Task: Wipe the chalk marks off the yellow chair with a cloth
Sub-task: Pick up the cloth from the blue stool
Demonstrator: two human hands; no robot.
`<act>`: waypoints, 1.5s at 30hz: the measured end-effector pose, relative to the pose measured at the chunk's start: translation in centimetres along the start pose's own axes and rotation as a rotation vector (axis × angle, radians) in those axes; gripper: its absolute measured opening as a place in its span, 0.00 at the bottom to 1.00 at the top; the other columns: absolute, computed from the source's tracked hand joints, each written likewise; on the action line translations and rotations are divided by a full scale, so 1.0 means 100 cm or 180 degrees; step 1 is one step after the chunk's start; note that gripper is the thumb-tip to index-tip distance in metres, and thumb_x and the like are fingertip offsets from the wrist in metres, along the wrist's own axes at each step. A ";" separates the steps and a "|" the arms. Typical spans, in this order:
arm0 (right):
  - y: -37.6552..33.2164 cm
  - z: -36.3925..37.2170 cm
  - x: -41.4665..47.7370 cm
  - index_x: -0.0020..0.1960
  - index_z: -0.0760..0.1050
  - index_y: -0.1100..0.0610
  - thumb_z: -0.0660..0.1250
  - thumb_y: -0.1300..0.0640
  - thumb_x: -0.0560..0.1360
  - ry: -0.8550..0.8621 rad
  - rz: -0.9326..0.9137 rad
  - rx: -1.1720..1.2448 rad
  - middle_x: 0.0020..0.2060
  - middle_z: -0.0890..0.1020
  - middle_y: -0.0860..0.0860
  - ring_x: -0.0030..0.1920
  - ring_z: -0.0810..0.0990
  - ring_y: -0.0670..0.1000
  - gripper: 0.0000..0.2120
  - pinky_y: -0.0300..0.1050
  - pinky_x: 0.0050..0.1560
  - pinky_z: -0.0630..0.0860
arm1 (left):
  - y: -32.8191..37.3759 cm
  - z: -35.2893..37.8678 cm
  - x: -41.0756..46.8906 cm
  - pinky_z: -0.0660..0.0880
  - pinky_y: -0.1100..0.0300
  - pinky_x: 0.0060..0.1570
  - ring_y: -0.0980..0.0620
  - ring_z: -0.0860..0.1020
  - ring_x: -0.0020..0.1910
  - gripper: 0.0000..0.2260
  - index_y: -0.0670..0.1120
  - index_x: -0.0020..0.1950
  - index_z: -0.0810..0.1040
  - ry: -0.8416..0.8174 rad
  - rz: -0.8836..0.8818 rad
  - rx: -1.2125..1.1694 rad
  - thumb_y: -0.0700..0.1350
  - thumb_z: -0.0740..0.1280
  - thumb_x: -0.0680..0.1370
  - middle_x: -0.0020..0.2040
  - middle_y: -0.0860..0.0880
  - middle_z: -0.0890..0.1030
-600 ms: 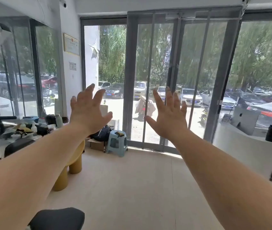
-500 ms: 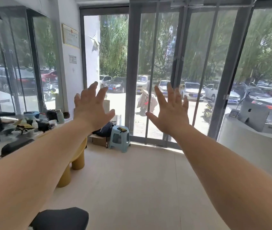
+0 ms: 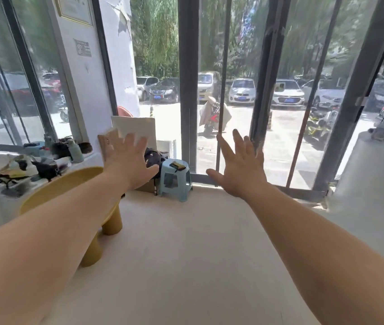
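Observation:
The yellow chair (image 3: 52,193) stands at the left on thick round legs, partly hidden behind my left forearm; its curved back and two legs show. No chalk marks can be made out from here. My left hand (image 3: 128,161) is stretched out above and beyond the chair, fingers spread, holding nothing. My right hand (image 3: 239,171) is held out at the same height in mid-air, also spread and empty. A dark and yellow item (image 3: 178,165), possibly a cloth, lies on a small blue stool (image 3: 174,181) past the chair.
A cluttered counter (image 3: 22,172) with bottles and bags runs along the left wall. A cardboard box and a black bag (image 3: 155,158) sit beside the stool. Glass doors (image 3: 212,90) close the far side. A white rounded desk (image 3: 371,198) stands at the right. Pale floor (image 3: 186,254) lies ahead.
The view has tipped down and moved closer to the chair and stool. Both hands sit lower in the frame, still spread and empty.

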State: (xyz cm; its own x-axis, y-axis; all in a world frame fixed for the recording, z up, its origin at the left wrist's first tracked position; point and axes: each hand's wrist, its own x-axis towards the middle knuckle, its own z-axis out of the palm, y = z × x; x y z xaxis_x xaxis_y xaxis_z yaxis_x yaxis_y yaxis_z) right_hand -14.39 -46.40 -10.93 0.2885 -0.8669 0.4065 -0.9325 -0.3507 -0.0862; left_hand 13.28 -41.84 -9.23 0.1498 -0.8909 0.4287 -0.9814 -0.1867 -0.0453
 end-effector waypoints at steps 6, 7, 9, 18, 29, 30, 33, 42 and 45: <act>0.056 0.105 0.125 0.81 0.36 0.41 0.56 0.30 0.78 -0.0456 -0.0041 0.0169 0.82 0.38 0.52 0.82 0.40 0.60 0.43 0.68 0.77 0.46 | 0.036 0.103 0.107 0.68 0.38 0.67 0.38 0.66 0.71 0.35 0.53 0.77 0.58 -0.0312 -0.0229 -0.0048 0.66 0.63 0.75 0.76 0.44 0.62; 0.062 0.120 0.145 0.81 0.36 0.41 0.56 0.29 0.78 -0.0560 -0.0096 0.0161 0.82 0.38 0.52 0.82 0.40 0.60 0.42 0.68 0.77 0.46 | 0.039 0.119 0.125 0.68 0.38 0.67 0.38 0.66 0.71 0.36 0.53 0.78 0.57 -0.0391 -0.0283 -0.0064 0.66 0.63 0.75 0.77 0.44 0.62; 0.074 0.148 0.185 0.81 0.36 0.41 0.56 0.29 0.78 -0.0701 -0.0222 0.0093 0.82 0.38 0.52 0.82 0.41 0.60 0.42 0.68 0.77 0.47 | 0.043 0.148 0.160 0.67 0.39 0.68 0.39 0.65 0.73 0.37 0.54 0.78 0.57 -0.0536 -0.0366 -0.0121 0.67 0.63 0.74 0.78 0.45 0.61; 0.100 0.288 0.369 0.81 0.37 0.41 0.55 0.28 0.77 -0.1057 -0.0416 -0.0097 0.82 0.39 0.52 0.82 0.41 0.60 0.42 0.68 0.78 0.48 | 0.023 0.291 0.328 0.66 0.38 0.69 0.40 0.65 0.73 0.35 0.54 0.77 0.60 -0.0802 -0.0323 -0.0021 0.66 0.63 0.74 0.78 0.45 0.63; 0.109 0.452 0.602 0.82 0.43 0.42 0.56 0.31 0.78 -0.1593 -0.0131 -0.0072 0.83 0.44 0.52 0.82 0.46 0.59 0.39 0.65 0.77 0.51 | -0.028 0.463 0.571 0.69 0.40 0.66 0.41 0.67 0.72 0.35 0.54 0.76 0.61 -0.1380 -0.0173 -0.0236 0.66 0.64 0.73 0.76 0.46 0.65; 0.113 0.470 0.624 0.82 0.44 0.43 0.57 0.31 0.78 -0.1646 -0.0066 0.0029 0.83 0.46 0.53 0.82 0.47 0.59 0.39 0.64 0.78 0.52 | -0.029 0.480 0.597 0.69 0.41 0.66 0.42 0.67 0.72 0.34 0.54 0.76 0.62 -0.1427 -0.0162 -0.0260 0.66 0.64 0.73 0.75 0.47 0.66; 0.124 0.507 0.670 0.82 0.48 0.44 0.60 0.32 0.78 -0.1740 -0.0022 0.0294 0.82 0.49 0.53 0.81 0.50 0.58 0.39 0.63 0.78 0.54 | -0.030 0.518 0.648 0.69 0.43 0.63 0.43 0.69 0.69 0.33 0.53 0.74 0.64 -0.1525 -0.0161 -0.0332 0.65 0.65 0.73 0.71 0.48 0.69; 0.184 0.667 0.889 0.82 0.48 0.44 0.60 0.34 0.79 -0.2158 -0.0249 0.0439 0.82 0.49 0.53 0.81 0.51 0.58 0.38 0.63 0.77 0.56 | -0.007 0.680 0.831 0.69 0.44 0.63 0.43 0.69 0.68 0.34 0.52 0.75 0.63 -0.1916 -0.0533 -0.0203 0.64 0.66 0.73 0.70 0.48 0.70; 0.195 0.706 0.955 0.82 0.51 0.44 0.61 0.34 0.78 -0.2351 -0.0428 0.0392 0.82 0.50 0.53 0.81 0.52 0.58 0.38 0.63 0.77 0.57 | -0.005 0.719 0.881 0.70 0.44 0.63 0.43 0.70 0.67 0.34 0.52 0.76 0.63 -0.2094 -0.0672 -0.0160 0.65 0.65 0.73 0.70 0.48 0.70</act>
State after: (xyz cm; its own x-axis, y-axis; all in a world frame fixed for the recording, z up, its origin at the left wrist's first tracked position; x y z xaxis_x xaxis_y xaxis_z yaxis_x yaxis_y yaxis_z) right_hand 10.30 -161.04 -37.99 0.5088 -0.8105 -0.2902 -0.8606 -0.4695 -0.1974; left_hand 35.65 -150.02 -36.28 0.3644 -0.9065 -0.2131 -0.9252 -0.3784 0.0277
